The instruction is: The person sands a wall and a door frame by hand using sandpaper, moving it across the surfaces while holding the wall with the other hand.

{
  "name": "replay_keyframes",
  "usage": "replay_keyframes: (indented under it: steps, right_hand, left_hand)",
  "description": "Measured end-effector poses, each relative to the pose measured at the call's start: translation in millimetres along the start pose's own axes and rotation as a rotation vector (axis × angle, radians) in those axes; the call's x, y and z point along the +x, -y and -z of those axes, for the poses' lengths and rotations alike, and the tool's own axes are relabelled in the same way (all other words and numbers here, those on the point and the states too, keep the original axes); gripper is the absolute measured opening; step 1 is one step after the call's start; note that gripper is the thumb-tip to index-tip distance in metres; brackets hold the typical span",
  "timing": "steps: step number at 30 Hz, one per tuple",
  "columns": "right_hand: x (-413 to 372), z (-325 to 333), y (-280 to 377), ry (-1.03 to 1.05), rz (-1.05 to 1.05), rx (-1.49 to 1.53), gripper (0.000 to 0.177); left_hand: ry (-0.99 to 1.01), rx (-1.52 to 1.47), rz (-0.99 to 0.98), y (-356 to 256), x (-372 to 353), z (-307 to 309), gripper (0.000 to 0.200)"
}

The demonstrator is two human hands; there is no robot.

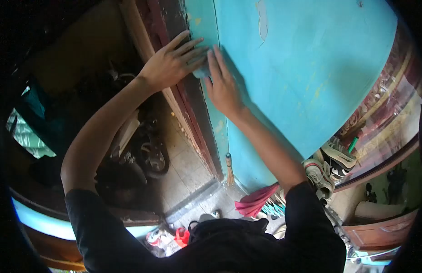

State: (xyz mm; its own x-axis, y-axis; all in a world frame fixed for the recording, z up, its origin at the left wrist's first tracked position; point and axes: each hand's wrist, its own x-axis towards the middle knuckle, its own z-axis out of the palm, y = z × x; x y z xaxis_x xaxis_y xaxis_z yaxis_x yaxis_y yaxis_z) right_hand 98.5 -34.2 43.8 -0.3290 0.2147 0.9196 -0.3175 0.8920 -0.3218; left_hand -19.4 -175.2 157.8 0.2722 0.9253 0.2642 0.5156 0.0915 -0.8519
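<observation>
My left hand (167, 67) has its fingers spread and reaches across the dark, worn door frame (196, 93) to the edge of the turquoise wall (306, 77). Its fingertips come close to my right hand (225, 91), which lies against the wall with fingers stretched upward. Between the two hands is a small pale blue-grey piece (202, 71), pressed to the wall edge under my right fingers. It is partly covered and blurred, so its kind cannot be made out. A crack runs down the wall beside the frame.
Left is a dim doorway with a motorbike (152, 157) on a tiled floor. Below hangs a small brush (229, 169) near a dark pink cloth (256, 200). Shoes (320, 177) sit by a window at right. Peeled paint (262, 22) marks the upper wall.
</observation>
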Motion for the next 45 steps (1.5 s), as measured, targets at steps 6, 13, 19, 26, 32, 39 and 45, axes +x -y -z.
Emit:
replay_keyframes:
  steps: [6, 13, 19, 26, 32, 39, 45]
  right_hand:
    - [-9.0, -39.7, -29.7, -0.139, 0.137, -0.106, 0.048]
    - [54.7, -43.3, -27.8, -0.379, 0.219, -0.05, 0.044]
    - [14.2, -69.5, -41.4, -0.379, 0.268, -0.032, 0.04]
    - [58.9, -71.2, -42.5, -0.456, 0.304, 0.0, 0.044]
    - [2.6, -87.6, -43.7, -0.397, 0.201, 0.001, 0.043]
    - [1.2, -88.0, -41.0, -0.445, 0.214, 0.04, 0.043]
    - [26.4, -82.6, -46.9, -0.425, 0.211, 0.021, 0.043]
  left_hand:
    - [-0.071, -0.069, -0.111, 46.5, 3.0, 19.1, 0.045]
    - [-0.266, -0.042, -0.179, 125.6, 38.7, 27.2, 0.057]
    - [-0.61, -0.046, -0.302, 138.6, 44.7, -7.4, 0.055]
    - [-0.658, 0.04, -0.367, 144.4, 46.5, -13.9, 0.057]
    - [-0.668, 0.165, -0.404, 144.9, 47.4, -13.1, 0.059]
    - [-0.545, 0.484, -0.512, 163.1, 46.4, -8.0, 0.064]
    - [-1.016, 0.049, -0.511, 149.6, 71.3, -46.1, 0.063]
